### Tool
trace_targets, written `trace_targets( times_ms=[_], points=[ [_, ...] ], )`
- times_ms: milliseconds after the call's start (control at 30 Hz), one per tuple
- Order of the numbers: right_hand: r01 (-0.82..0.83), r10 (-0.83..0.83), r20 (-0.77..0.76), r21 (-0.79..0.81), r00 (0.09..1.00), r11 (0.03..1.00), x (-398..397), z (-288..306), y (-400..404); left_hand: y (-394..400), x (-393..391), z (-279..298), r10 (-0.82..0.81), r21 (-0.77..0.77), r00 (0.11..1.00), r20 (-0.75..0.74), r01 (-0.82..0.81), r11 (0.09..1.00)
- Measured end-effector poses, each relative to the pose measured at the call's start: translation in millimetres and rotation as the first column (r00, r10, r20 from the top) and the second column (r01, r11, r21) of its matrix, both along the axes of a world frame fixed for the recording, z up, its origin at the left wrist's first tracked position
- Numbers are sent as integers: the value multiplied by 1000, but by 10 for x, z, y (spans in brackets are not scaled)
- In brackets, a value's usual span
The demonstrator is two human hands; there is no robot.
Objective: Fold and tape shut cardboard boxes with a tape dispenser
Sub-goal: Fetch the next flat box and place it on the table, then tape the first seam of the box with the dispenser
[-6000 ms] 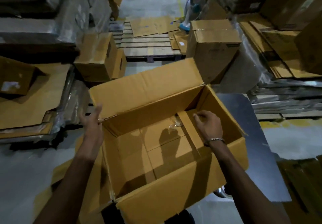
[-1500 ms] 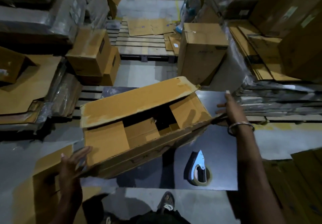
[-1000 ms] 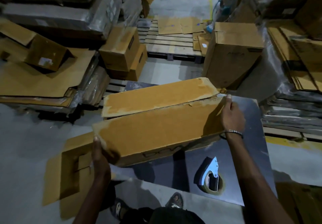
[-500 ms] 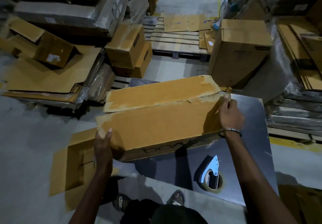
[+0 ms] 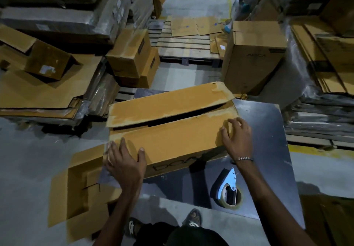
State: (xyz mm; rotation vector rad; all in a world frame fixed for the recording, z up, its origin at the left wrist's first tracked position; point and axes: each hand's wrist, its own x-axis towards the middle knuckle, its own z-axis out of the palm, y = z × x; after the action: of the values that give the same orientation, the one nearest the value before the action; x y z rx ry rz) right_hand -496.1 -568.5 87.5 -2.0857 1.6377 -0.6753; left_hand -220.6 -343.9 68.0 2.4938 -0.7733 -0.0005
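The cardboard box [image 5: 172, 131] lies across the far half of the grey metal desk [image 5: 268, 169], its left end overhanging the desk's left edge. I am in the folding step: the near top flap [image 5: 172, 140] is down flat, while the far top flap [image 5: 166, 106] is lifted a little, leaving a dark slot between the two that widens toward the right. My left hand [image 5: 124, 161] rests with fingers spread and fairly straight over the box's near-left corner, pressing rather than gripping. My right hand [image 5: 237, 136] sits on the right end of the near flap with fingertips bent down onto the cardboard, pressing there; I cannot tell whether it pinches anything.

I judge the next move is to push the far flap down until the edges meet, hold the seam closed with one hand, and reach the other back for the tape dispenser [image 5: 228, 190], which lies untouched near the desk's near edge, just right of my right forearm.

The light is dim. The box's inside is hidden beneath the flaps, the print on its near side is partly covered by my arms, and its far side is out of view. A flattened carton [image 5: 76, 192] lies on the floor left of the desk.
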Motion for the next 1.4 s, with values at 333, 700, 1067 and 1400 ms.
trace_targets(
  times_ms=[333,700,1067,1400],
  points=[
    [300,-306,-26,296,952,907,-560,-858,1085,-910,-201,111,-447,82,869,212,440,894],
    [409,-284,-299,564,911,718,-284,-1338,1381,-1246,-171,-59,-544,360,839,-32,517,776],
    [504,-806,208,686,554,524,-430,-491,1325,-1185,-19,-75,-652,269,755,-66,643,717],
    [250,-349,545,250,763,936,544,762,1431,-1280,244,481,-607,-407,314,-730,513,756]
  ],
)
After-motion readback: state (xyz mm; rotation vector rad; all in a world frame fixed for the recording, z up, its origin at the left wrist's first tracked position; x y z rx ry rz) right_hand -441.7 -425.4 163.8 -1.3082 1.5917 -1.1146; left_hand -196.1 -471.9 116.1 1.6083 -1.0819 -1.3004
